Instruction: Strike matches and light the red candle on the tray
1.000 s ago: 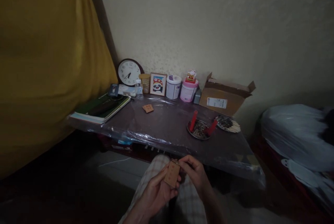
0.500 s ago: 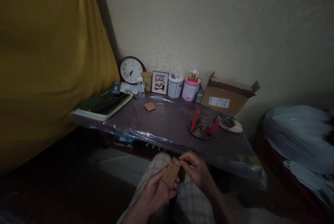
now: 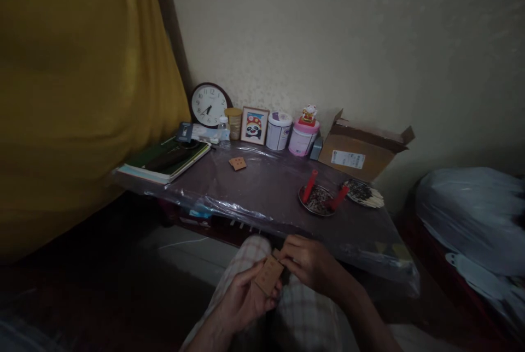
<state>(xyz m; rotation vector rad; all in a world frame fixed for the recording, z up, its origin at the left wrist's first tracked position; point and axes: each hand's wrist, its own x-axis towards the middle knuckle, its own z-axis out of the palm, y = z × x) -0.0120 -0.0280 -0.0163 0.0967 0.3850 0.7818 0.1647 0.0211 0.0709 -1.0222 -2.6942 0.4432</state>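
Observation:
A small brown cardboard matchbox [image 3: 269, 275] with dark marks on its face is tilted over my lap. My left hand [image 3: 251, 296] holds it from below, with the thumb along one side and fingers around the other. At the box's upper end, my right hand [image 3: 305, 262] has its fingers pinched together, touching the end. Whatever sits between those fingertips is hidden. Part of the box's end shows beside them. On the table ahead lie flat brown cardboard pieces [image 3: 237, 163] with similar marks.
The plastic-covered table [image 3: 262, 188] bears a plate [image 3: 318, 211] with two red candles, a plate of matchsticks [image 3: 365, 193], a cardboard box [image 3: 353, 150], two tubs, a picture frame [image 3: 255, 125], a clock [image 3: 210, 105] and books [image 3: 166, 160]. A yellow curtain [image 3: 82, 95] hangs left.
My right hand has closed in over the matchbox's upper end, and the pale sticks seen there before are now covered. My left hand keeps its hold. The view has shifted slightly.

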